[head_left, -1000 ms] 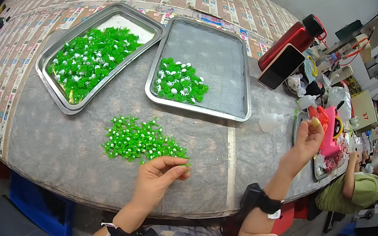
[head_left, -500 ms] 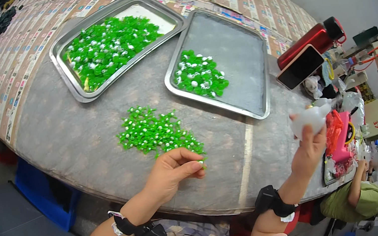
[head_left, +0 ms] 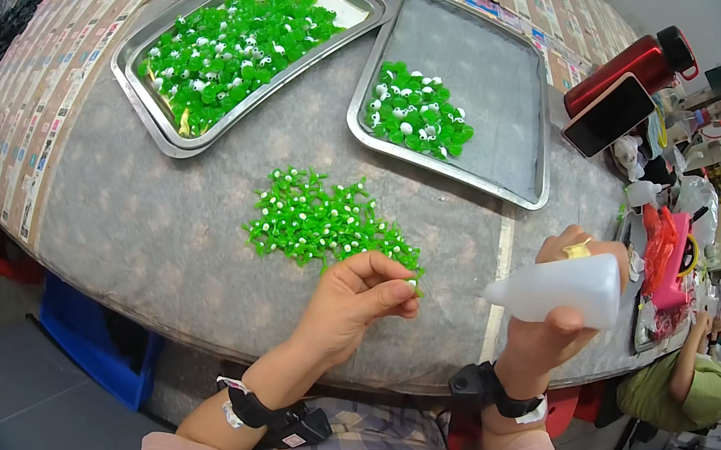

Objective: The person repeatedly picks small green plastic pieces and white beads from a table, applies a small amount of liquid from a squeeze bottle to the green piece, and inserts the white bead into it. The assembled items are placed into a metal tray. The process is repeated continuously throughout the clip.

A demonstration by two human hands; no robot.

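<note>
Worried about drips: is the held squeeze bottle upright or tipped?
Tipped: the right hand holds the squeeze bottle sideways, its nozzle pointing left.

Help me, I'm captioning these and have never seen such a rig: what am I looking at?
No machine: these are a person's bare hands, seen by a camera worn on the head, looking down. Its wide lens bends straight edges. The left hand pinches a small green piece; the right hand holds a whitish bottle, nozzle pointing left. On the table are a loose green pile, plus a left tray and right tray holding green and white bits. At right: a phone and flask.
</note>
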